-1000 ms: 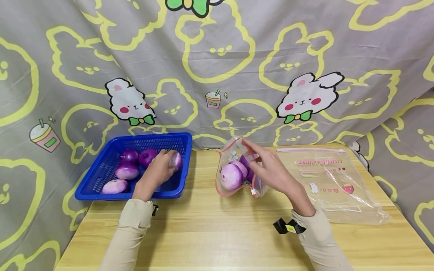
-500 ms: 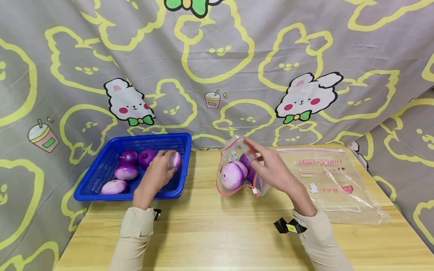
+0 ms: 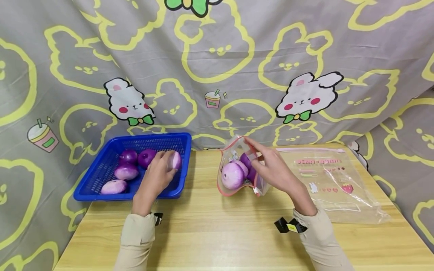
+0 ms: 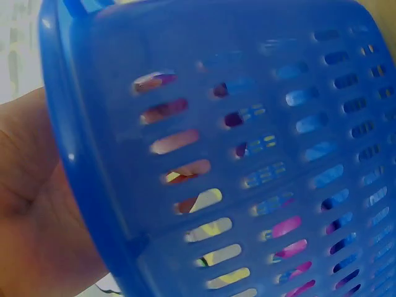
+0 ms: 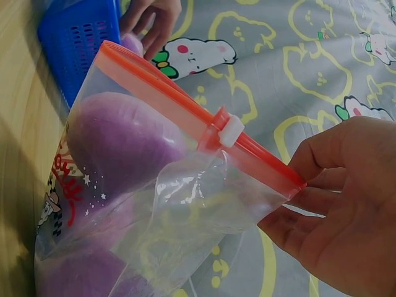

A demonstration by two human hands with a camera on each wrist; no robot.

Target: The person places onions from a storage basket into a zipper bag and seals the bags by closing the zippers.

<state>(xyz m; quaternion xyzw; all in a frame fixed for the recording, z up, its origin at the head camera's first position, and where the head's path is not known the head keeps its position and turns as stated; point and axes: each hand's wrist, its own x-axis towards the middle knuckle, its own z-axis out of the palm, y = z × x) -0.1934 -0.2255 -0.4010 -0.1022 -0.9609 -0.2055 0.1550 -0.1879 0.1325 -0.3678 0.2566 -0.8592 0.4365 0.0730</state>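
My left hand [image 3: 158, 168] grips a pale purple onion [image 3: 174, 161] at the right side of the blue basket [image 3: 184, 180]. In the left wrist view the basket's slotted wall hides most of the fingers and the onion. Several other purple onions [image 3: 126, 171] lie in the basket's left and back part. With thumb and fingers, my right hand [image 5: 340, 204] pinches the red-edged mouth of a clear zip bag [image 5: 185, 198] at one corner. The bag's mouth gapes toward me, and purple onions [image 3: 232, 175] fill its lower part. A white slider [image 5: 231, 130] sits on the red zip strip.
A flat clear bag [image 3: 332, 184] with a pink top strip and bunny print lies on the wooden table [image 3: 217, 233] to the right. Behind the table hangs a grey patterned curtain [image 3: 237, 67].
The left forearm has shifted slightly to the right, while its hand stays on the onion in the basket. The right hand and the zip bag have barely moved.
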